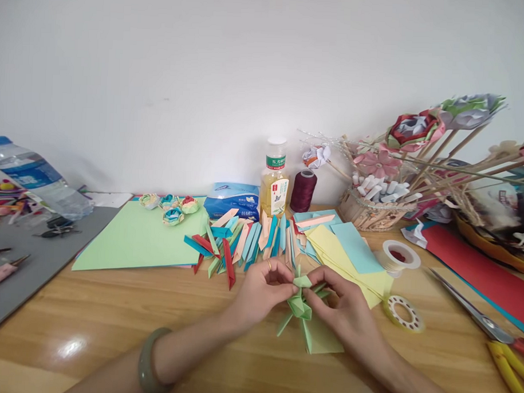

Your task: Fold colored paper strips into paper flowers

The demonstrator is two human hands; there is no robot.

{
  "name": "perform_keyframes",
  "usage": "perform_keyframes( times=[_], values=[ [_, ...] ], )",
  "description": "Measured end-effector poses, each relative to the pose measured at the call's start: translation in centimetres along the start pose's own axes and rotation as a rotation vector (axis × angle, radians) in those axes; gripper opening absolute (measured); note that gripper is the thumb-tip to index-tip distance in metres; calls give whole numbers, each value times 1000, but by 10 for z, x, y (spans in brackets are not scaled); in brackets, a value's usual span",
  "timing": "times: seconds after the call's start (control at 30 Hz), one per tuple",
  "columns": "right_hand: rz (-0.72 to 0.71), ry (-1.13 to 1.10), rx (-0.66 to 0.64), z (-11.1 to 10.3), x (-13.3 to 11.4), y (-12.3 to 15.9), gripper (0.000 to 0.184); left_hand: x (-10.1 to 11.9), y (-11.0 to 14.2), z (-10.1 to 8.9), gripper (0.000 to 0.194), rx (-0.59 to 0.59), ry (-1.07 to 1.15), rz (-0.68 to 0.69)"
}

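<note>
Between my two hands is a light green folded-paper piece (300,307) with several narrow arms sticking out. My left hand (265,288) pinches its upper left side between thumb and fingers. From the other side, my right hand (342,299) grips the upper right, its fingertips closed on the paper. A flat green paper sheet (326,339) lies on the table below. Just beyond my hands spreads a pile of folded paper strips (252,242) in blue, red, peach and green. Yellow paper sheets (329,253) lie behind my right hand.
A tea bottle (274,182), a thread spool (304,192) and a tissue pack (231,200) stand at the back. Paper flowers (171,207) rest on green sheets. At right are tape rolls (403,314), scissors (473,304) and a basket (373,215); a water bottle (34,174) leans at left.
</note>
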State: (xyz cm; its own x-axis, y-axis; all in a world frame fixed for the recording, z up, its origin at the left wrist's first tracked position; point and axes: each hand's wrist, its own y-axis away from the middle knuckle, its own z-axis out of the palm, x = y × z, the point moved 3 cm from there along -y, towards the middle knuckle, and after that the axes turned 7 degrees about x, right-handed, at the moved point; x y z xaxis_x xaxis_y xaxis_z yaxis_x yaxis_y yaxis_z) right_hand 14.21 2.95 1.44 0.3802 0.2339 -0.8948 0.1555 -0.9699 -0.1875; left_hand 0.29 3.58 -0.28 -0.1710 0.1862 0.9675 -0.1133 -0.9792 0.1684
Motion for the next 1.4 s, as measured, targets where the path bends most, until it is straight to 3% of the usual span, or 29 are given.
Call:
perform_keyframes(
  times=[0.33, 0.57, 0.8, 0.9, 1.0, 1.07, 1.13, 1.23, 1.33, 1.4],
  values=[
    [-424, 153, 77, -6, -8, 5, 7, 7, 8, -1, 10, 75, -176, 144],
    [-596, 283, 53, -7, -6, 8, 12, 10, 15, -1, 15, 113, -306, 406],
    [-860, 469, 86, -11, -18, 8, 14, 15, 22, 0, 14, 75, -378, 551],
    [-935, 523, 125, -15, -20, 9, 17, 13, 19, -2, 10, 26, -186, 385],
    [-969, 560, 161, -20, -15, 10, 23, 8, 11, -5, 21, 18, 14, 129],
    [-990, 567, 163, -23, -9, 11, 28, 6, 7, -2, 24, -82, 61, 25],
    [-995, 566, 161, -24, -5, 11, 29, 5, 5, 0, 23, -141, 48, -18],
    [-930, 518, 218, -26, -7, 8, 28, 6, 3, -5, 16, -18, -56, 104],
    [-627, 353, 260, -29, -13, 0, 11, 11, 3, -10, 7, 111, -235, 364],
    [-311, 241, 144, -26, -13, -5, 13, 14, 5, -11, 2, 134, -342, 546]
  ],
)
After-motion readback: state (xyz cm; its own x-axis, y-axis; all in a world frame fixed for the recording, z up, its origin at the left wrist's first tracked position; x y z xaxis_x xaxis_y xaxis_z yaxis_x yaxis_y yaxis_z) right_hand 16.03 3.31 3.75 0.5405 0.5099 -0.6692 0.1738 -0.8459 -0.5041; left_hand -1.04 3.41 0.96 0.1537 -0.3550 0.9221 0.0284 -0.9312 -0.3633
